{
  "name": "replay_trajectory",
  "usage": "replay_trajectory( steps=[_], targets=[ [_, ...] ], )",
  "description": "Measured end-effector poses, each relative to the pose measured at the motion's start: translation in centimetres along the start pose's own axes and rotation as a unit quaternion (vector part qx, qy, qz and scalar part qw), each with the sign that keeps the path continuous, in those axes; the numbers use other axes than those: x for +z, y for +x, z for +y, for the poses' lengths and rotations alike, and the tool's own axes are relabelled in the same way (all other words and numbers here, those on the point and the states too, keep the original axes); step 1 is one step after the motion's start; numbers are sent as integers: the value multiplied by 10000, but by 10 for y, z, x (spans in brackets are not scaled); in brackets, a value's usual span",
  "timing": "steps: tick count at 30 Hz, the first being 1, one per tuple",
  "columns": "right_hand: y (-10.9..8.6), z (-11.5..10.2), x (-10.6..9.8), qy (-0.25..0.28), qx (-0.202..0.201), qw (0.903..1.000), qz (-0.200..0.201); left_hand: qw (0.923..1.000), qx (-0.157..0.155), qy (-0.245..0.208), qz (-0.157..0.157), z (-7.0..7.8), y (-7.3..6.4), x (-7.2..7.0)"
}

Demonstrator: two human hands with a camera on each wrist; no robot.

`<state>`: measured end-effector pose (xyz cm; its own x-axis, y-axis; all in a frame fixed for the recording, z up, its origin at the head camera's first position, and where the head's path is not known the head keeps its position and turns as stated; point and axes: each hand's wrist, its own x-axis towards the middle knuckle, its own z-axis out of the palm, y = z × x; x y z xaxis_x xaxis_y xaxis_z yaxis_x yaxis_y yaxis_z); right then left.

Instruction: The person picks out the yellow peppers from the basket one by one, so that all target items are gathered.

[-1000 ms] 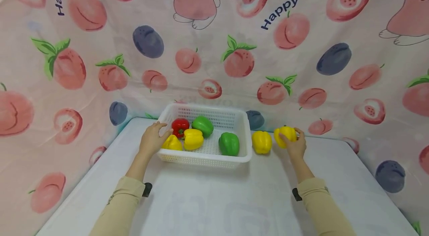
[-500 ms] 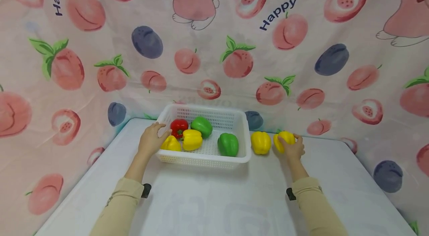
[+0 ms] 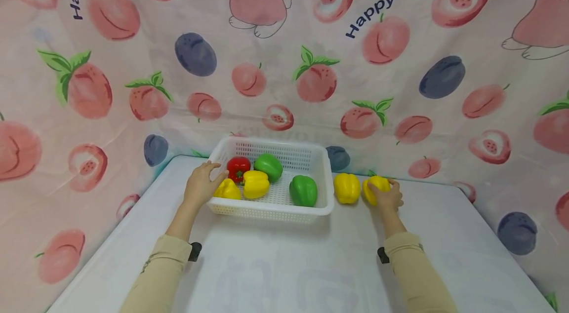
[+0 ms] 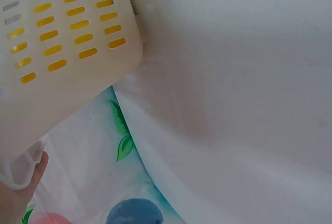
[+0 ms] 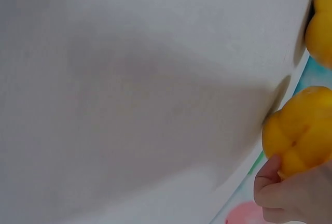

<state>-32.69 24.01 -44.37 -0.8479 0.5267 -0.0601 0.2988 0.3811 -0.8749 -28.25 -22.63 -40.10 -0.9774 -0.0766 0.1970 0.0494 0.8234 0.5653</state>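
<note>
A white perforated plastic basket (image 3: 266,209) stands on the white table. My left hand (image 3: 201,185) holds its left rim; the left wrist view shows a finger at the rim of the basket (image 4: 67,94). Inside lie a red bell pepper (image 3: 238,168), two yellow bell peppers (image 3: 256,185) and two green ones. To the right of the basket, my right hand (image 3: 389,197) grips a yellow bell pepper (image 3: 372,189) that sits on or just above the table, its lobed end showing in the right wrist view. Another yellow bell pepper (image 3: 347,188) stands between that one and the basket.
A pink cloth (image 3: 275,56) printed with peaches, plums and rabbits hangs behind the table. The white tabletop (image 3: 284,263) runs in front of the basket and toward the right, with its back edge just behind the peppers.
My right hand has lowered the yellow bell pepper to the table and shifted slightly left, toward the other yellow one. The left hand keeps its place at the basket.
</note>
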Motion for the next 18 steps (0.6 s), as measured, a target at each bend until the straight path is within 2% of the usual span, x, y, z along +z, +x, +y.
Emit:
replay_trajectory(
  steps=[18],
  targets=[
    [-2, -12, 3, -33, 240, 9992, -308, 10000, 5, 18, 1, 1, 1, 0]
  ],
)
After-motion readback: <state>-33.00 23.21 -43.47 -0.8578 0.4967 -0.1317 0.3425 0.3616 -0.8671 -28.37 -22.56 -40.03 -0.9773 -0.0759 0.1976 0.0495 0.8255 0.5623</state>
